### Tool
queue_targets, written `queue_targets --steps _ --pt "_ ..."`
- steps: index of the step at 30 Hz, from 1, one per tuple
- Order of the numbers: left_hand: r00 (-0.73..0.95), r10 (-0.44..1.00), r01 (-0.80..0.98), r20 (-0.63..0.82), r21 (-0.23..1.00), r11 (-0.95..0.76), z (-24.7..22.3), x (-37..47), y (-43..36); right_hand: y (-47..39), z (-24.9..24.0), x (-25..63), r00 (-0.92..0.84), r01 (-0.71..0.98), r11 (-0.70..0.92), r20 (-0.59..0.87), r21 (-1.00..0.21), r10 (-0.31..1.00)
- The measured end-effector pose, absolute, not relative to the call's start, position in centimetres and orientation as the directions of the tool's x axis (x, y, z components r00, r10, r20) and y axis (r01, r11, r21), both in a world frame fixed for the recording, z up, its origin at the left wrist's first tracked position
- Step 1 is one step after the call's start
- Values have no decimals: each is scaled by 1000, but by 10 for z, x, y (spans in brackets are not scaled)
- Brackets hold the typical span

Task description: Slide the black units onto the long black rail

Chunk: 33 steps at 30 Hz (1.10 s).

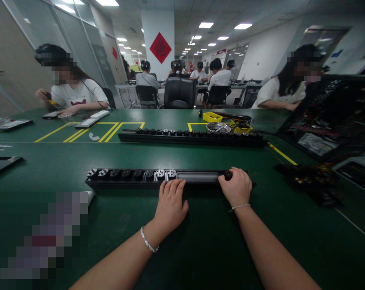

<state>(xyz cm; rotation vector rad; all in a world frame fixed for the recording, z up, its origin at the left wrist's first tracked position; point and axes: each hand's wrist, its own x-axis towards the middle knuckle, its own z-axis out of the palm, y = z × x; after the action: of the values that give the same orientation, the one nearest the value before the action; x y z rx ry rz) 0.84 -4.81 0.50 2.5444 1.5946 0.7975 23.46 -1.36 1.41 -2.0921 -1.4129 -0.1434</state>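
A long black rail point(124, 184) lies crosswise on the green table, with several black and silver socket-like modules point(137, 174) in its left and middle part. To their right, a bare grey channel point(198, 177) shows. My left hand point(172, 205) rests against the rail's near edge by the last modules, fingers stretched out and holding nothing. At the rail's right end, my right hand point(237, 186) has its fingers closed round a small black module point(227, 175). The palm hides part of the rail end.
Behind lies a second filled black rail point(191, 139), with a metal bowl point(218, 128) and a yellow tray point(212, 117) beyond. Dark cables point(309, 181) and a large black case point(330, 117) stand right. Two people sit across the table.
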Motion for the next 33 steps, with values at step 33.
queue_targets --steps 33 --pt "346 842 832 414 280 -479 4 8 -48 -14 16 244 514 832 -328 402 -447 757"
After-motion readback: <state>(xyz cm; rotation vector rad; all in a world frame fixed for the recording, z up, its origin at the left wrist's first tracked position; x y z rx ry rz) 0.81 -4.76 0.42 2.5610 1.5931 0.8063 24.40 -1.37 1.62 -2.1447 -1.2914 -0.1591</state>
